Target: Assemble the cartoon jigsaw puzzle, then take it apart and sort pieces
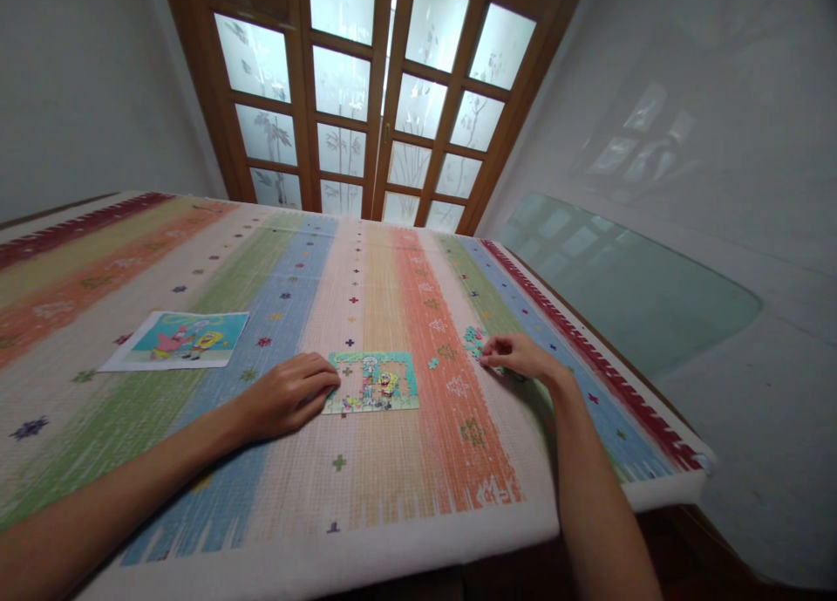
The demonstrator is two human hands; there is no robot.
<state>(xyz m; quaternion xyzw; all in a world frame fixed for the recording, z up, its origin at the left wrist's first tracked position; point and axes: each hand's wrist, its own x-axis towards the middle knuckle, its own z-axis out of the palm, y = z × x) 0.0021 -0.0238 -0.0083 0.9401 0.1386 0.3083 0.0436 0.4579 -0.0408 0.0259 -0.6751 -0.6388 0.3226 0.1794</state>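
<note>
A partly filled jigsaw puzzle point(406, 400) with cartoon figures lies flat on the striped tablecloth, with gaps left and right of its middle. My left hand point(302, 393) rests at its left edge, fingers curled together and fingertips on the border. To the right, a small heap of loose teal jigsaw pieces point(472, 338) lies on the cloth. My right hand point(518, 357) is beside the heap, thumb and fingers pinched together at a piece; the fingers partly hide it. One stray jigsaw piece point(433, 363) lies between the puzzle and the heap.
A printed reference picture point(189, 339) of cartoon figures lies on the left. The patterned tablecloth point(385, 461) covers the table, its near edge hanging down. Beyond stand wooden doors with frosted panes point(340, 82). A glass panel point(628, 269) is along the right wall.
</note>
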